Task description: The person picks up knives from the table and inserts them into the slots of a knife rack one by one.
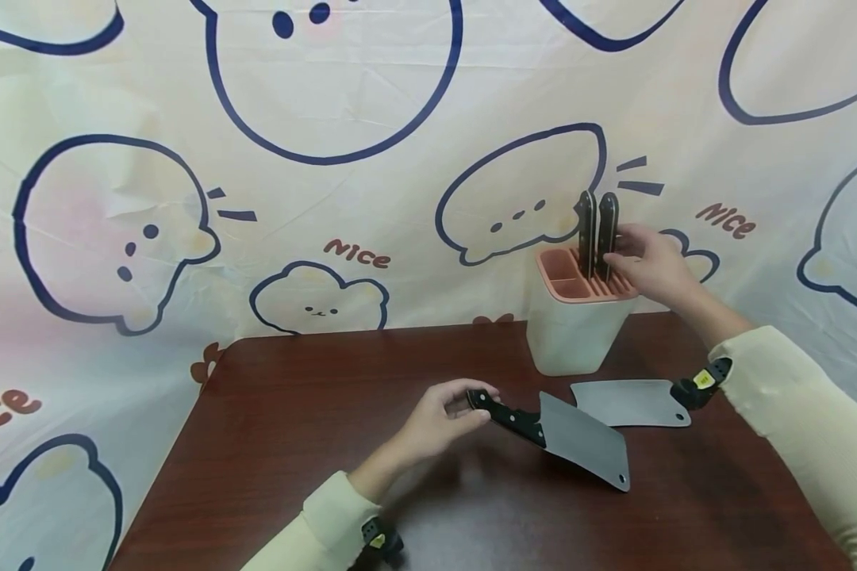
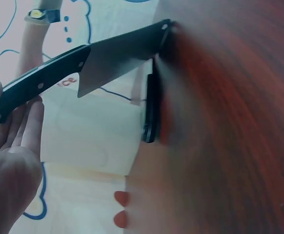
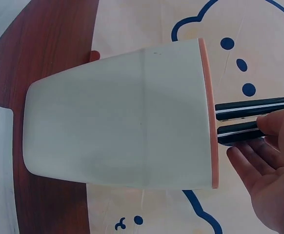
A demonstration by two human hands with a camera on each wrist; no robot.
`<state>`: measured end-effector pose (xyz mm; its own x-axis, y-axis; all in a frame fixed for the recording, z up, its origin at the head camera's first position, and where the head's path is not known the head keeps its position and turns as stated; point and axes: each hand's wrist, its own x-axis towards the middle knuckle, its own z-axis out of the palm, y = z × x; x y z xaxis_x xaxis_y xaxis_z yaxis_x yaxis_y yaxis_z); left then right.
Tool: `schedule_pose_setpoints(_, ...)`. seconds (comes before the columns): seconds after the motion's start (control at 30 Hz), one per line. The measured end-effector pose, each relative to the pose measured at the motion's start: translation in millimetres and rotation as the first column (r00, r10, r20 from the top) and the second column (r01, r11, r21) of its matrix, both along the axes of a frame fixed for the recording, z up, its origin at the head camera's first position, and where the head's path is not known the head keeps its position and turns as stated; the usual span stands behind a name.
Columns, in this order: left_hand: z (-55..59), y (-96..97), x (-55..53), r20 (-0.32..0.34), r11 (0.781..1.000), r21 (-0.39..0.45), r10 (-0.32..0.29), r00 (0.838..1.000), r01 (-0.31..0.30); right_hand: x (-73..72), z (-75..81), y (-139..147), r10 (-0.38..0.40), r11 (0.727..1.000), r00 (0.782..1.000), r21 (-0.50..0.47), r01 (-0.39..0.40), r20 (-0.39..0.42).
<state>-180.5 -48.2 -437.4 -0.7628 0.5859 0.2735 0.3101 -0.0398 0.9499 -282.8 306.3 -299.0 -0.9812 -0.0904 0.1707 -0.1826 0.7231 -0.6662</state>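
My left hand pinches the end of a black riveted handle on a cleaver. That cleaver is tilted, handle raised and the far end of its blade low at the table. A second cleaver lies on the table behind it, its handle mostly hidden in the head view. At the back right, my right hand holds the right one of two upright black-handled knives, thumb on one side and fingers behind. Both knives' blades are hidden inside the white knife block. The other knife stands beside it.
The block has a pink slotted top with open compartments at left, and stands near the back edge of the dark brown table. A cartoon-printed cloth hangs directly behind the table.
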Motion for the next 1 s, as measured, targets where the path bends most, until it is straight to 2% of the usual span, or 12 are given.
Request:
schedule_pose_setpoints(0.17,6.4,-6.5,-3.2,-0.038,0.999,0.019,0.030,0.999,-0.030,0.9,-1.1,2,0.023,1.000,1.000,0.016,-0.023,0.003)
schedule_pose_setpoints(0.37,15.9,-14.9,-6.6,-0.041,0.997,0.020,0.075,0.996,-0.074,0.4,-2.1,6,0.030,0.999,0.999,0.045,-0.029,-0.028)
schedule_pose_setpoints(0.73,43.1,-33.3,-12.8,-0.073,0.992,0.060,0.112,0.991,-0.107,11.0,3.8,16,-0.016,0.995,0.999,0.099,0.020,-0.043)
schedule_pose_setpoints(1.0,64.2,-47.8,-16.5,-0.069,0.984,0.082,0.166,0.984,-0.161,24.0,11.6,21,0.031,0.993,0.998,0.116,-0.026,-0.045)
